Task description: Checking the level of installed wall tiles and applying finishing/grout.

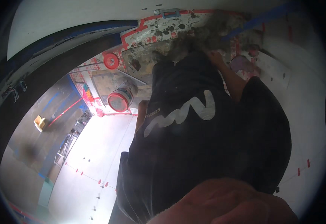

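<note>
My torso in a black T-shirt (pixel 208 149) with a pale printed design fills much of the view. My right hand (pixel 213 56) is beside my dark lower clothing at the upper middle; whether its fingers grip anything is unclear. My left forearm (pixel 141 107) shows at my left side, with the hand hidden. Left of me a bucket (pixel 122 98) with a red rim rests on a dusty board (pixel 102 83), and a red round lid (pixel 111 61) lies behind it. A muddy, dark patch (pixel 185 44) is around my feet, which are obscured.
White tiles with red clips (pixel 88 149) surround the lower left and right (pixel 297 156). A pale purple lump (pixel 241 63), a blue-handled tool (pixel 170 13), a small yellowish object (pixel 39 123) and loose wires (pixel 15 89) lie farther out. Dark curved edges (pixel 58 41) cross the upper left.
</note>
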